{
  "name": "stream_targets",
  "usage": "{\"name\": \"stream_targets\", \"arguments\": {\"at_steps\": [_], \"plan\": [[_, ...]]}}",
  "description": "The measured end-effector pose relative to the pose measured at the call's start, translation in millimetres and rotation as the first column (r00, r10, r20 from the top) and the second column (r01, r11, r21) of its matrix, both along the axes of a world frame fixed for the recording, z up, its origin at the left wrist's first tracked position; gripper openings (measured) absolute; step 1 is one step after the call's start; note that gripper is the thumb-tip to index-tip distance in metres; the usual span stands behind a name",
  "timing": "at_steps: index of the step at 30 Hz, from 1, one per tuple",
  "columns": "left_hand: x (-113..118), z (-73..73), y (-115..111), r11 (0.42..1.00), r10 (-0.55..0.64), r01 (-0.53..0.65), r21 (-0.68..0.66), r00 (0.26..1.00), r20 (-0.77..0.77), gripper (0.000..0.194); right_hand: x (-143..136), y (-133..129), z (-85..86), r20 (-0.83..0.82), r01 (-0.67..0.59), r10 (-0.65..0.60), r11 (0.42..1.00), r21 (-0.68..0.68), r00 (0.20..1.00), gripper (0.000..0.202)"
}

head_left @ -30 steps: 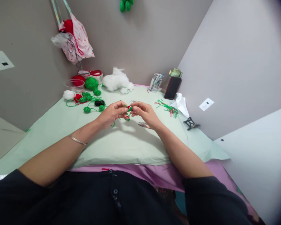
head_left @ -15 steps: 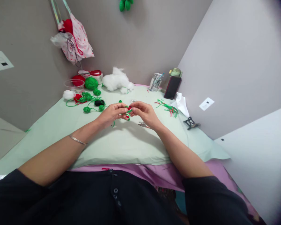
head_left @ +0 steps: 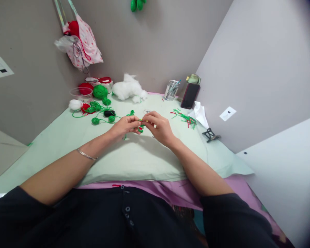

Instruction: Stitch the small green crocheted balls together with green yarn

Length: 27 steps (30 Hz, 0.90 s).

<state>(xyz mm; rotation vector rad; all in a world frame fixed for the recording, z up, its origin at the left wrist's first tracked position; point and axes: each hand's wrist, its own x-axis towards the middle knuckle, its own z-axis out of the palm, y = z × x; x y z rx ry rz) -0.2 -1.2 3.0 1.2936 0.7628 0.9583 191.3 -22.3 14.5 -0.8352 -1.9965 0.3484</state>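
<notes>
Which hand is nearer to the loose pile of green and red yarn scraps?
Right. The right hand is to the left of the yarn scraps, apart from them; the left hand is farther left.

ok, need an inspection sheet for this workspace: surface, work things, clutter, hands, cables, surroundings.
Surface: pale green sheet, creased near its front edge.
Work things: small green-and-red yarn piece, at the fingertips.
Clutter: green yarn ball and loose yarn left; white stuffing behind; yarn scraps, tissue, hair clip right.
Hands: left hand pinches the yarn piece; right hand has fingertips pinched beside it, their grip too small to make out.
Cables: nothing seen.
Surroundings: grey walls; spotted bag hanging left; phone propped upright, far right.
</notes>
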Motion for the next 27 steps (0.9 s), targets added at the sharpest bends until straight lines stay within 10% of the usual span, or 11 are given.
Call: {"name": "stream_targets", "arguments": {"at_steps": [12, 19, 27], "plan": [[-1.8, -3.7, 4.8, 1.0, 0.016, -0.018, -0.013, 0.996, -0.085, 0.032, 15.7, 2.6, 25.1, -0.539, -0.306, 0.095, 0.898, -0.317, 0.837, 0.034], [-4.8, -3.7, 6.2, 1.0, 0.01, -0.012, -0.021, 0.998, -0.069, 0.033, 16.5, 3.3, 20.8, -0.094, 0.011, -0.013, 1.0, -0.023, 0.995, 0.018], [-5.6, 0.5, 4.9, 0.999, 0.032, -0.033, -0.021, 0.998, -0.061, 0.033, 20.3, 8.1, 9.2, 0.272, 0.122, -0.18, 0.969, 0.216, 0.945, 0.014]]}}
